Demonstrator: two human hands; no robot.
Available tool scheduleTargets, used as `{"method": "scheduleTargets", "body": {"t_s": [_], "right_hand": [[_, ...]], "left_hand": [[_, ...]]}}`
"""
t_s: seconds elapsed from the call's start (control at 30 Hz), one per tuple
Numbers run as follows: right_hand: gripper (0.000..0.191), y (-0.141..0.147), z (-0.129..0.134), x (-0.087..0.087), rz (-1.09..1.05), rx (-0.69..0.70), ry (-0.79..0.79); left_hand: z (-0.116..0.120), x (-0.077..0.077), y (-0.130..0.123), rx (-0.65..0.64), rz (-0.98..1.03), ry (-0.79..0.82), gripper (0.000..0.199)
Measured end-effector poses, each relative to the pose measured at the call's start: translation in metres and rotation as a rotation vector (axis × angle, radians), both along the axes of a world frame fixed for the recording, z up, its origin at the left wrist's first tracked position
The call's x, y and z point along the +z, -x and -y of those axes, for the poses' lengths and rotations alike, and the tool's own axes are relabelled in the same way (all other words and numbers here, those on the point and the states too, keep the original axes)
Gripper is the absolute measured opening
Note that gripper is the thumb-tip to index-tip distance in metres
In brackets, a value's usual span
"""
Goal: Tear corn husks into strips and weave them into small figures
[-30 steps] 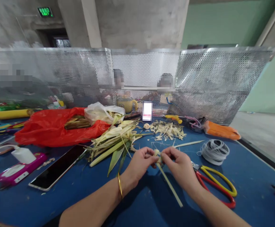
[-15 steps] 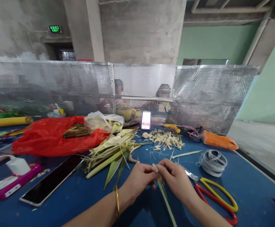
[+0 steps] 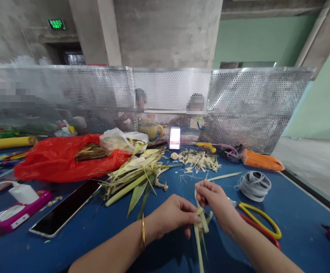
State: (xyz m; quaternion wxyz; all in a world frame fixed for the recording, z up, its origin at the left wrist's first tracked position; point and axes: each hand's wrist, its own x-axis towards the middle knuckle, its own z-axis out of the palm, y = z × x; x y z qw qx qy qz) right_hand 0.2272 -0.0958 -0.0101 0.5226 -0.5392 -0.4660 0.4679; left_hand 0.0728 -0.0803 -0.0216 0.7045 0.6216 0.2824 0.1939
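Observation:
Near the front centre, my left hand [image 3: 179, 214] pinches a folded piece of pale green leaf strip [image 3: 204, 223], whose long end hangs down toward the bottom edge. My right hand [image 3: 211, 195], just above and right of it, has its fingers closed on a thin upper end of the strip. Scissors [image 3: 263, 220] with yellow and red handles lie right of my right hand, their blades partly hidden. A pile of leaves and husks [image 3: 136, 178] lies beyond my left hand, with pale scraps [image 3: 200, 160] further back.
A black phone [image 3: 68, 208] and a purple power strip [image 3: 19, 212] lie left. Behind them is a red bag [image 3: 53, 159]. At right are a roll of clear twine [image 3: 255, 185] and an orange packet [image 3: 263, 160]. A perforated metal screen [image 3: 165, 91] stands behind; people sit beyond it.
My hands have moved apart from their joint pinch, the right one now higher. The folded leaf piece shows more clearly, lower and further right. The view has tilted slightly down.

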Motion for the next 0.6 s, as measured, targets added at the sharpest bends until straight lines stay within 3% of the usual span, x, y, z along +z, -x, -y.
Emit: {"method": "scheduleTargets", "body": {"t_s": [0.2, 0.3, 0.47, 0.6], "right_hand": [[0.028, -0.0032, -0.0035, -0.0006, -0.126, -0.227, -0.019], [0.028, -0.0033, -0.0041, -0.0010, -0.139, -0.277, -0.070], [0.031, 0.0004, -0.0031, -0.0019, -0.126, -0.213, -0.099], [0.035, 0.0052, 0.0002, -0.0012, -0.100, -0.114, -0.051]], "left_hand": [[-0.0039, -0.0021, 0.0031, -0.050, 0.020, 0.020, 0.027], [-0.0047, -0.0018, 0.0039, -0.066, 0.016, 0.011, 0.028], [-0.0035, 0.0026, 0.0026, -0.038, 0.000, 0.076, 0.031], [-0.0048, 0.0032, 0.0008, 0.062, 0.002, 0.136, 0.038]]}}
